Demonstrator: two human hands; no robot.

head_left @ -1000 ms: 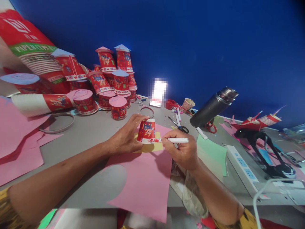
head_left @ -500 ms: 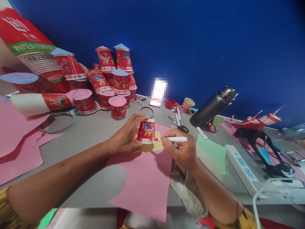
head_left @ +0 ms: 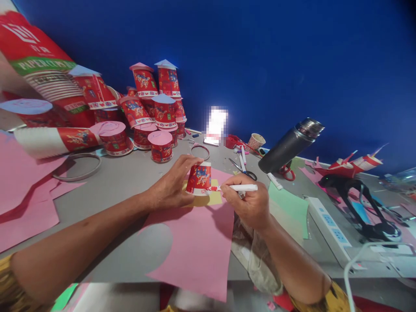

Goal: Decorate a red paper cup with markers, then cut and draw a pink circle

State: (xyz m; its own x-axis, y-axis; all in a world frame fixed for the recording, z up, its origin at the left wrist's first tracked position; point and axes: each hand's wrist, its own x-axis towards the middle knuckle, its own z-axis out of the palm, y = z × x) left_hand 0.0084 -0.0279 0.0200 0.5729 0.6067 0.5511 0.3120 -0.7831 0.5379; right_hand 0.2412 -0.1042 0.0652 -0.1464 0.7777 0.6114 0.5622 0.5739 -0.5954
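A red paper cup (head_left: pixel 200 177) with a blue and gold print is gripped by my left hand (head_left: pixel 172 184), thumb at its lower end and fingers at the top. My right hand (head_left: pixel 248 199) is closed round a white marker (head_left: pixel 243 187), whose red tip end meets the cup's white band at the lower right. Red marks show on that band. Beneath the cup lie a yellow paper piece (head_left: pixel 216 198) and a large pink sheet (head_left: pixel 198 247) with a curved cut-out.
Decorated cups (head_left: pixel 162 112) are stacked at the back left. A dark bottle (head_left: pixel 286 149), scissors (head_left: pixel 248 173), a green sheet (head_left: pixel 289 208) and a power strip (head_left: pixel 328 229) lie to the right. Pink paper (head_left: pixel 26 186) covers the left edge.
My right hand and the marker have shifted very slightly to the right and up along the cup's band. My left hand and the cup are nearly unmoved.
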